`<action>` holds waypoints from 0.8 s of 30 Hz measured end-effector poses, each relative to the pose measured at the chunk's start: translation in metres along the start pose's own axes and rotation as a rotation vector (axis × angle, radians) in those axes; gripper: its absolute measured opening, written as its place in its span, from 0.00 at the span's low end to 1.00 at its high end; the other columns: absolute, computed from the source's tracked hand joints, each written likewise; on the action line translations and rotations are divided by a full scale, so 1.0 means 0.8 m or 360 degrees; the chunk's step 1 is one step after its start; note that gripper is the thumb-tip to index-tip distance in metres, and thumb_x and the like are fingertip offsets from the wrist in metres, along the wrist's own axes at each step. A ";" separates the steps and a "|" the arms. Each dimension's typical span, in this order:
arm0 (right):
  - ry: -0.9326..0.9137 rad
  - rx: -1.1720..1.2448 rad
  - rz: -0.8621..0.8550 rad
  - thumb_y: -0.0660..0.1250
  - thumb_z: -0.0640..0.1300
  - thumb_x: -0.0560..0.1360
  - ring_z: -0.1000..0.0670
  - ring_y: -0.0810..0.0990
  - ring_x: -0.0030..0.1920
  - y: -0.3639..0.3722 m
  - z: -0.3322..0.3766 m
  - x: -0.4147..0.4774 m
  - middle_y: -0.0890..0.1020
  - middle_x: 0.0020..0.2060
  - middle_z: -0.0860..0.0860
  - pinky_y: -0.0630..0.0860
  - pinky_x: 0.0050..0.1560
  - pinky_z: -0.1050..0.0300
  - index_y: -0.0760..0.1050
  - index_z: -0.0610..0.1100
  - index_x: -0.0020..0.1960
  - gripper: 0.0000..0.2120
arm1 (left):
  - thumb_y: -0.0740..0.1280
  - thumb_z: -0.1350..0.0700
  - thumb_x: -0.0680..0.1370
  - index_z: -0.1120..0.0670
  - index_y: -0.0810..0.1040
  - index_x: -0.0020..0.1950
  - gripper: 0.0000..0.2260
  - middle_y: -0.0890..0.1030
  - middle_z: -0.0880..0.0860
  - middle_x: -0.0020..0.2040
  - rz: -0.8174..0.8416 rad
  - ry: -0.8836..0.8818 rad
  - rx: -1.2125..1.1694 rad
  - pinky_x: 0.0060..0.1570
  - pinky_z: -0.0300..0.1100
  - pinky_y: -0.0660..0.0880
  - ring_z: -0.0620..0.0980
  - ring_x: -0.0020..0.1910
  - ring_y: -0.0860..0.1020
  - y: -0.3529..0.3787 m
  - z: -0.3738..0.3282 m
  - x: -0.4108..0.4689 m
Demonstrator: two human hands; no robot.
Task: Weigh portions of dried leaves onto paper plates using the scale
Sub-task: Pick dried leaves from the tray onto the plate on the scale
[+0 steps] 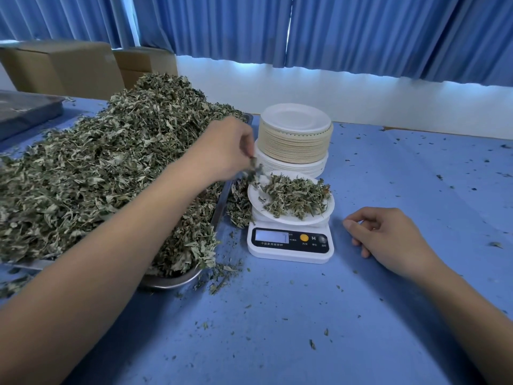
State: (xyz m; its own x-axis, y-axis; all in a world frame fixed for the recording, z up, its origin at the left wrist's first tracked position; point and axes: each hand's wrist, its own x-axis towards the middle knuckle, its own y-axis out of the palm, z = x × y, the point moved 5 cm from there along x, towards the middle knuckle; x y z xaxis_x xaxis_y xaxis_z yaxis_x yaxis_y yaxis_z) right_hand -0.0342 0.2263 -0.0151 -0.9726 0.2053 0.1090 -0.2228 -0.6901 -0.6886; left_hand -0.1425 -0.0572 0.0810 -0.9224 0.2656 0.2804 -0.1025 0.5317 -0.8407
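on the scale (290,244), a paper plate (256,202) holding a loose portion of dried leaves (295,200). at its 9 o'clock rim, left hand (224,151) pinching a small tuft (254,169). further at 9 o'clock, a metal tray (172,280) heaped high with a leaf pile (111,168), spilling over the edge. at 12 o'clock, stacked empty plates (294,140). at 3 o'clock, right hand (388,237) resting on the blue table (277,329), fingers loosely curled, holding nothing.

Leaf tray (219,207) left of scale (290,243) (plate (258,202) on it); plate stack (294,140) behind.
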 end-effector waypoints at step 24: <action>0.0539 0.1110 0.0097 0.69 0.40 0.80 0.52 0.73 0.24 0.015 0.025 0.014 0.77 0.25 0.50 0.67 0.23 0.61 0.73 0.41 0.42 0.09 | 0.75 0.54 0.76 0.56 0.80 0.48 0.08 0.74 0.54 0.43 0.0453 -0.0140 -0.0299 0.42 0.44 0.70 0.52 0.41 0.73 0.052 -0.027 -0.016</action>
State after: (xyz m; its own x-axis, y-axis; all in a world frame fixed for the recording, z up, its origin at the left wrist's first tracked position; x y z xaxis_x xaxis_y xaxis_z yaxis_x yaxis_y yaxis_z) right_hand -0.0488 0.2063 -0.0083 -0.9363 0.2763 -0.2166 -0.2689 -0.9611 -0.0638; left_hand -0.1270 -0.0209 0.0528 -0.9335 0.3586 -0.0006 0.2261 0.5872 -0.7772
